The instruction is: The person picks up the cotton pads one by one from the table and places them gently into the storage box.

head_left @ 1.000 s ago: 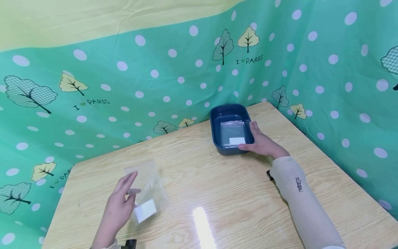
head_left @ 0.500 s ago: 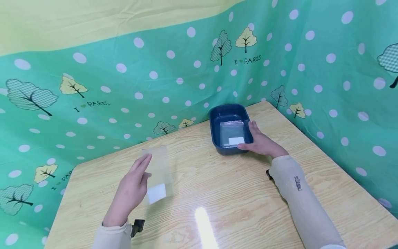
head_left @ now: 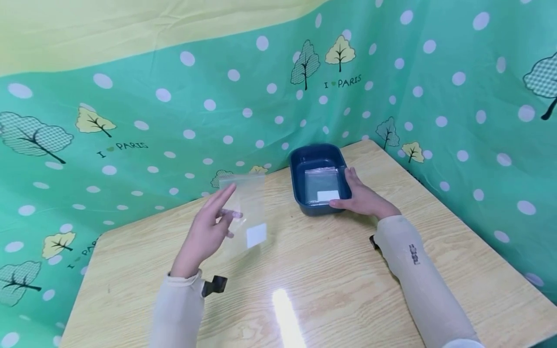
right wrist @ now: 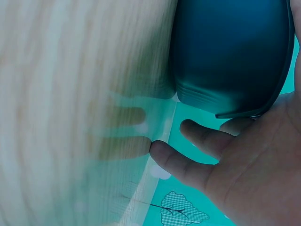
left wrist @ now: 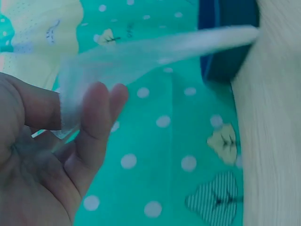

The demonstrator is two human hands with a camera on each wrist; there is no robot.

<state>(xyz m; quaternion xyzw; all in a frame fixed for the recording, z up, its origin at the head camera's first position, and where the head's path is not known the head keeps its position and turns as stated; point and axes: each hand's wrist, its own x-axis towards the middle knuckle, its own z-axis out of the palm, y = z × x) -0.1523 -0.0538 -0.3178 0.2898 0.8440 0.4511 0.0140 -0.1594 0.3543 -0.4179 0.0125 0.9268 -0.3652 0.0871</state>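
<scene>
My left hand [head_left: 206,234] pinches a clear plastic zip bag [head_left: 252,203] by its left edge, raised over the table. A white label [head_left: 256,235] shows near the bag's lower end. In the left wrist view the thin bag [left wrist: 141,52] passes between thumb and fingers and extends toward the bin. My right hand [head_left: 366,199] rests against the near right corner of a dark blue plastic bin [head_left: 315,210], thumb at the front rim and fingers along the right side. In the right wrist view these fingers [right wrist: 183,165] extend loosely outside the bin wall. Another labelled zip bag [head_left: 319,182] lies inside the bin.
The bin stands near the back right corner of a wood-grain table [head_left: 330,285]. A green dotted curtain [head_left: 243,96] with printed trees hangs close behind and along the right side. Light glares off the tabletop [head_left: 287,319] at the front.
My left hand has lifted the zip bag and carried it right and away from me, toward the bin. The right hand has stayed at the bin's corner.
</scene>
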